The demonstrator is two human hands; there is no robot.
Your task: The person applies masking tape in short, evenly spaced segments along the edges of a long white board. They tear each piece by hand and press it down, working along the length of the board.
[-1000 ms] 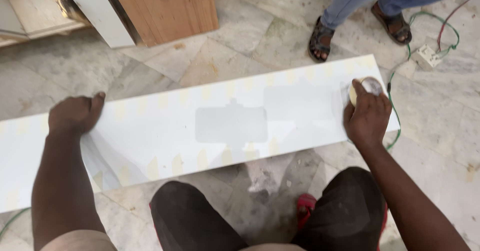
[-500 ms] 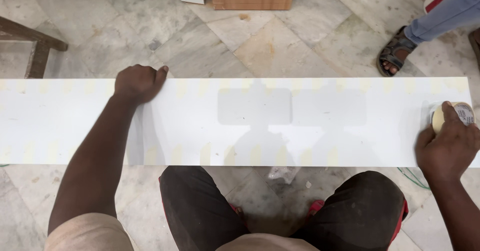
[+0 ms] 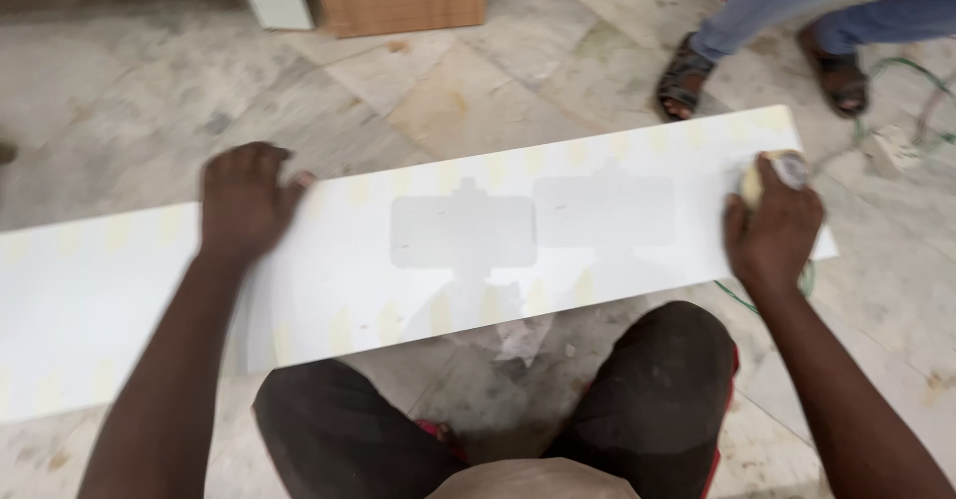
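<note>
Wiping the long white board (image 3: 597, 230) looks to be the step in hand: the right hand (image 3: 772, 230) is closed around a pale cloth wad (image 3: 772, 168) pressed on the board's far right end. The left hand (image 3: 244, 200), blurred, rests loosely curled on the board's far edge at left, holding nothing, steadying it. A further stroke would likely need steady downward pressure. Both arms reach forward over the knees (image 3: 657, 360); the board lies across the marble floor (image 3: 448, 101).

A long white board (image 3: 498, 250) lies on the marble floor (image 3: 149, 101).
</note>
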